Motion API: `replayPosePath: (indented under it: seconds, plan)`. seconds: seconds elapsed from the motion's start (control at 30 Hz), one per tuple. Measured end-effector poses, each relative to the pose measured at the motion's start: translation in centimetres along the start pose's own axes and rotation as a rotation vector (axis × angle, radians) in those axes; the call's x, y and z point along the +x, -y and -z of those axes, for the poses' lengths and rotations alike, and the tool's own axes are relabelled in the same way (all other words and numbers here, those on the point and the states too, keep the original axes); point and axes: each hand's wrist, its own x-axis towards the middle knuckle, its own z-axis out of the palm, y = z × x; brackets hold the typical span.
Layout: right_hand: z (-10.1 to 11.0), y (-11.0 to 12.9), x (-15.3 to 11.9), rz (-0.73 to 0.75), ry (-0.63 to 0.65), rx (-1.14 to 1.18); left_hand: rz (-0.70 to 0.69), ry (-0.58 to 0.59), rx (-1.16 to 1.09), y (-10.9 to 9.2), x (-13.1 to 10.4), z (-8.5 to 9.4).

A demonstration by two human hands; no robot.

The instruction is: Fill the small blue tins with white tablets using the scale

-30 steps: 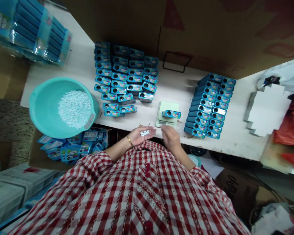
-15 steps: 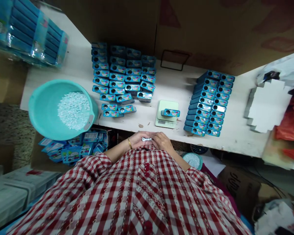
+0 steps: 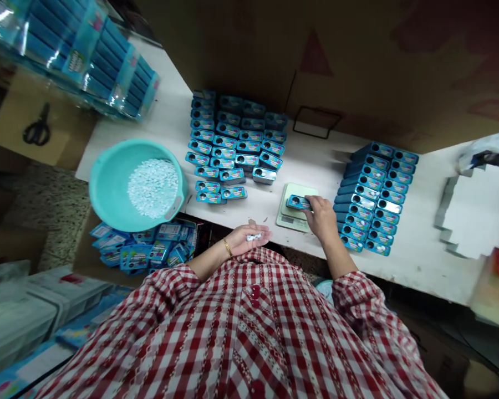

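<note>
Blue tin (image 3: 297, 203) on the scale (image 3: 284, 216), right end pinched by the right hand (image 3: 322, 218). Left hand (image 3: 242, 239) palm up, open, bearing white pellets (image 3: 253, 237). Tin judged light, stiff, slick: grip the long sides. Pellets likely to roll.

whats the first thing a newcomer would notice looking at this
Probably the big turquoise tub of small white pieces, at the table's left end. Next, the two blocks of upright blue tins, one left of the scale and one right of it. Between them the right hand grips a single tin at the scale, while the open left hand cups a few white pieces.
</note>
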Motion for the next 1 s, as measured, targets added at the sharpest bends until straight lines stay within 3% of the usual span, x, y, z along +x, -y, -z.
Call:
replayPosePath:
  seconds: [0.1,0.23,0.33,0.43,0.57,0.67,0.8,1.0]
  plan:
    - [-1.7,3.7,2.7,0.060,-0.003,0.019,-0.058,-0.067,-0.038,-0.6,-0.7,0.7]
    - [-5.6,9.3,6.4,0.103,0.002,0.053,-0.085,-0.123,-0.043,-1.2,-1.2,1.1]
    - [-6.6,10.0,6.4,0.090,-0.037,0.051,-0.088,-0.144,-0.027,-1.6,-1.2,1.2]
    - [-4.6,6.3,1.8,0.049,-0.099,0.027,-0.093,-0.179,-0.017,-2.0,-0.6,1.4]
    - [-0.6,-1.0,-8.6,-0.177,-0.255,-0.114,-0.089,-0.227,0.003,-2.5,0.7,1.1]
    - [0.0,-5.5,-14.0,-0.250,-0.182,-0.292,-0.064,-0.220,0.023,-2.6,1.4,0.1]
    - [-1.8,-8.4,-15.2,-0.192,-0.199,-0.394,-0.059,-0.165,0.029,-2.3,2.2,-1.3]
    - [-2.6,-9.4,-15.2,-0.082,-0.234,-0.379,-0.083,-0.135,0.004,-1.6,2.2,-1.4]
